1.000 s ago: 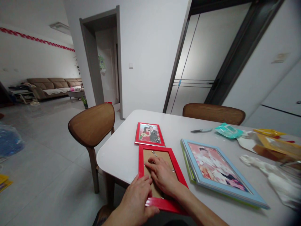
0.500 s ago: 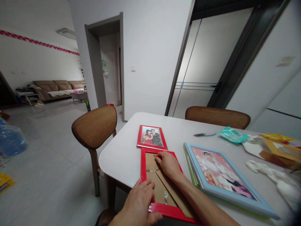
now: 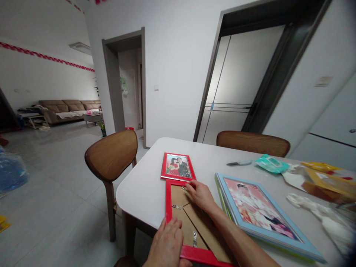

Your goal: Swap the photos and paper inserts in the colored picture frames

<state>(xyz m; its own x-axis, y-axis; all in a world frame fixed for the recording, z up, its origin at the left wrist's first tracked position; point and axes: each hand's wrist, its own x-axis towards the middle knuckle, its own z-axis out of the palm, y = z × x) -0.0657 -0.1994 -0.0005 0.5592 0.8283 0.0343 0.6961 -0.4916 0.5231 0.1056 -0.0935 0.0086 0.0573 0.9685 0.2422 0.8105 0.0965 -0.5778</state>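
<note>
A red picture frame [image 3: 168,202] lies face down at the table's near edge, its brown backing board [image 3: 178,222] and several small metal clips showing. My left hand [image 3: 167,239] is closed around the frame's near left corner, fingers on top and thumb at the near rail. At the far end, my right hand [image 3: 200,194] pinches a small metal clip [image 3: 184,190] by the inner edge; its fingertips partly hide it. Just beyond, a second red picture frame [image 3: 164,167] lies face up with a photo of a couple.
Right of my right forearm, a light blue picture frame [image 3: 280,235] rests on a green one. Farther off are a knife [image 3: 239,163], a teal wipes packet [image 3: 272,164], yellow packaging [image 3: 328,181] and white cloth [image 3: 314,209]. Wooden chairs [image 3: 112,155] stand by the white table [image 3: 144,185].
My right fingers have shifted slightly at the far end of the backing, and a metal clip now shows at their tips. My left hand keeps its hold. The view has tilted up a little.
</note>
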